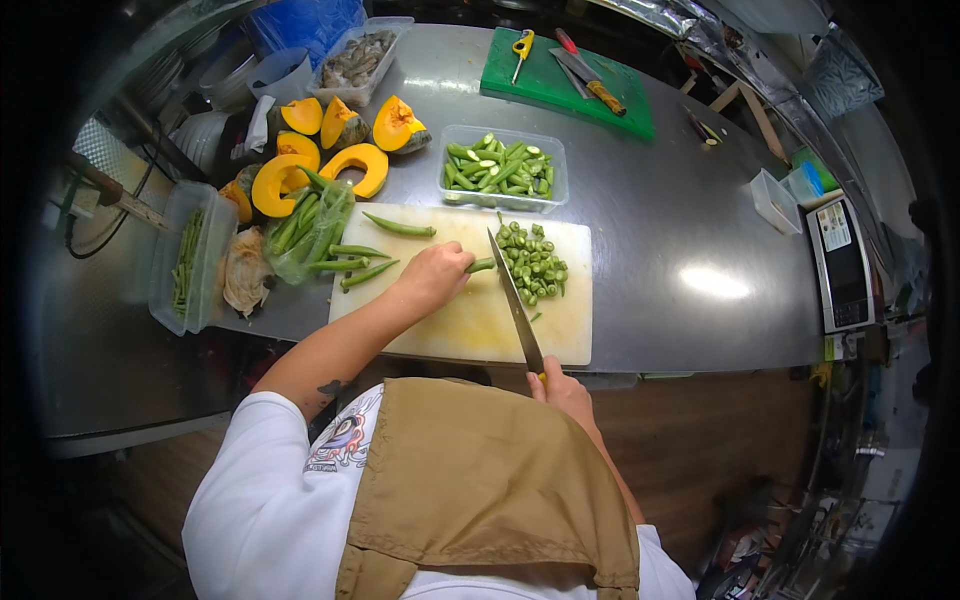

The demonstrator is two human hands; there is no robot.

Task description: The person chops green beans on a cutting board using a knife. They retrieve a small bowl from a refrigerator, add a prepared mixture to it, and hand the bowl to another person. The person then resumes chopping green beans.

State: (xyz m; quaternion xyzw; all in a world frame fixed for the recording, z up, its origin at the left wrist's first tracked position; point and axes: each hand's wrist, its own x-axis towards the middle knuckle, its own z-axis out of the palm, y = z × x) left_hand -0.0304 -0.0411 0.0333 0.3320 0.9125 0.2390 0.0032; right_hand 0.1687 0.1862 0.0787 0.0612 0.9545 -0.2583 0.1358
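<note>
My left hand (436, 276) holds an okra pod (481, 265) over the middle of a white cutting board (450, 330). In my right hand (561, 390), by the board's front edge, is the handle of a long kitchen knife (517, 307); its blade lies between the okra pod and a pile of cut okra pieces (534, 262). One whole okra pod (399, 226) rests on the board's upper left. Several more lie at its left edge, by a green plastic bag of okra (307, 229). Behind the board stands a clear plastic container (502, 201) of cut green vegetable pieces.
Cut pumpkin pieces (358, 166) and a tub of shrimp (360, 64) stand at the back left. A container of green beans (187, 262) is at the far left. On a green cutting board (517, 90) lie knives (577, 71) and a yellow-handled tool (523, 46).
</note>
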